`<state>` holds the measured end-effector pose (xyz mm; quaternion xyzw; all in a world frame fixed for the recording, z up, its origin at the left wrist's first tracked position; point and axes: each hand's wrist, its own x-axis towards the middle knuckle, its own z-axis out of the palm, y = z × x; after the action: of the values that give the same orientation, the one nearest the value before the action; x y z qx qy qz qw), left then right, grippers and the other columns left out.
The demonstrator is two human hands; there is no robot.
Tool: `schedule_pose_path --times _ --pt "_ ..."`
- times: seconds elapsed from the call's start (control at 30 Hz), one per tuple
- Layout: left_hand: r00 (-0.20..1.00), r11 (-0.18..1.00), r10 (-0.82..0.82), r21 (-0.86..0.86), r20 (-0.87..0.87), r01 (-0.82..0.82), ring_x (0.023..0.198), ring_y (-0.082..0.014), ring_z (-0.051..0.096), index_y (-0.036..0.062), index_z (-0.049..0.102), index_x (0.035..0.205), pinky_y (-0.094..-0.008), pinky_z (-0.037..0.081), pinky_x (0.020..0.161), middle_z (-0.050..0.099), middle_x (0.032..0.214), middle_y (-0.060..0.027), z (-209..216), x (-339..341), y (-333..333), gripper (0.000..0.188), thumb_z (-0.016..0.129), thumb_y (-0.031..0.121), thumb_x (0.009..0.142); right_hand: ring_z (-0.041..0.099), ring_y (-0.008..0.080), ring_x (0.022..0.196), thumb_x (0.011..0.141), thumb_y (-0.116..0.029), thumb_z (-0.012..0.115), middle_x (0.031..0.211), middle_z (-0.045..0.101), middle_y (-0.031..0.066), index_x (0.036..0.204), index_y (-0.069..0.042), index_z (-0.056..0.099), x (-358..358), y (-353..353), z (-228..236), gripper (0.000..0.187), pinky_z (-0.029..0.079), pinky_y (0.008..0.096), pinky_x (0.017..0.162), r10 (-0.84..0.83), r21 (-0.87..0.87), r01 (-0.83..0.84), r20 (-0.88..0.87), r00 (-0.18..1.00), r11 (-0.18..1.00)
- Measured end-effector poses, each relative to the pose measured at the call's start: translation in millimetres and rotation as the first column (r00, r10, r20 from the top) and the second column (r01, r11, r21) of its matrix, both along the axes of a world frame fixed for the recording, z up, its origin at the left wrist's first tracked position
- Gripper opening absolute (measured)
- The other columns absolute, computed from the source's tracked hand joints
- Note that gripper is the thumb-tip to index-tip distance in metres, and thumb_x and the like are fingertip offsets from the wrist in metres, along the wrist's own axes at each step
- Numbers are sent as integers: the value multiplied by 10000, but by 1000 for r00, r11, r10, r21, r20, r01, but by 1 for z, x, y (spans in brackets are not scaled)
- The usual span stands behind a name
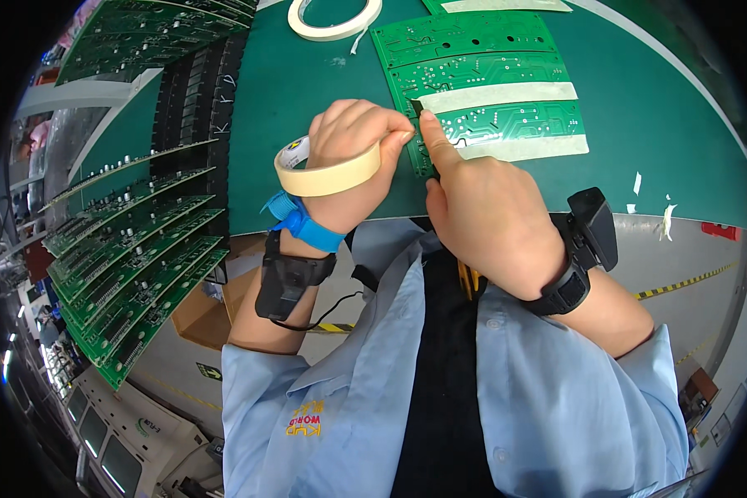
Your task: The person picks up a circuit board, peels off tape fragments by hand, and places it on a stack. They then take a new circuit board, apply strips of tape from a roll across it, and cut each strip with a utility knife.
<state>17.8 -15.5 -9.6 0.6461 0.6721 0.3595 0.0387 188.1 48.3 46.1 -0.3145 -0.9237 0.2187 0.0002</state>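
A green circuit board panel (506, 70) lies on the green mat, crossed by two pale strips of masking tape (498, 97). A cream roll of masking tape (332, 178) hangs round my left hand (353, 141). The thumb and forefinger of that hand are pinched together at the panel's left edge; whatever lies between them is too small to make out. My right hand (494, 212) reaches over the panel's near left part. Its index finger is stretched out onto the board near the upper strip's left end, thumb apart, the other fingers curled underneath.
Another tape roll (335, 31) lies at the mat's far edge. Left of me, several populated circuit boards (133, 249) stand slotted in a black rack (183, 116). Torn tape scraps (667, 222) lie at the mat's near right edge. Below the rack is a cardboard box (203, 315).
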Motion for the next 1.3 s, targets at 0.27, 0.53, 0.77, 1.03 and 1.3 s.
schedule_pose_path --times 0.27,0.53,0.77,1.03,1.3 --pt "926 985 144 35 348 -166 903 -269 608 79 677 929 -387 480 819 659 900 -73 14 2 -28 89 706 74 845 672 249 760 938 -170 645 935 680 201 1521 -33 355 26 21 -12 665 522 362 712 -157 -413 32 -270 950 910" --pt "788 975 155 35 596 -219 980 -177 592 55 614 1103 -303 478 868 603 1098 -88 25 13 -44 204 628 4 906 600 80 866 1012 -215 605 1020 673 81 1493 -93 455 120 139 -19 518 488 222 781 -614 -467 422 -412 674 777" --pt "327 978 -30 96 945 -186 978 -106 571 13 503 1248 -240 460 868 607 1101 -68 39 28 -39 321 591 -7 940 627 87 800 1002 -244 622 876 681 65 1455 -128 521 165 181 -33 479 513 226 726 -708 -164 690 -199 677 705" --pt "226 981 117 -77 967 -178 1060 -186 617 -5 503 1263 -286 471 921 646 1147 -122 41 28 -32 317 576 39 957 643 352 1023 966 -189 629 1167 638 199 1330 -96 613 144 149 -16 377 525 414 863 -444 346 556 -352 824 756" --pt "74 962 271 -267 960 -62 1129 -206 619 -18 542 1221 -301 466 990 644 1217 -139 41 50 -23 270 574 63 965 581 279 1056 864 -68 582 1083 624 103 1234 -100 668 21 87 -15 381 464 376 906 468 356 -359 -296 832 863"
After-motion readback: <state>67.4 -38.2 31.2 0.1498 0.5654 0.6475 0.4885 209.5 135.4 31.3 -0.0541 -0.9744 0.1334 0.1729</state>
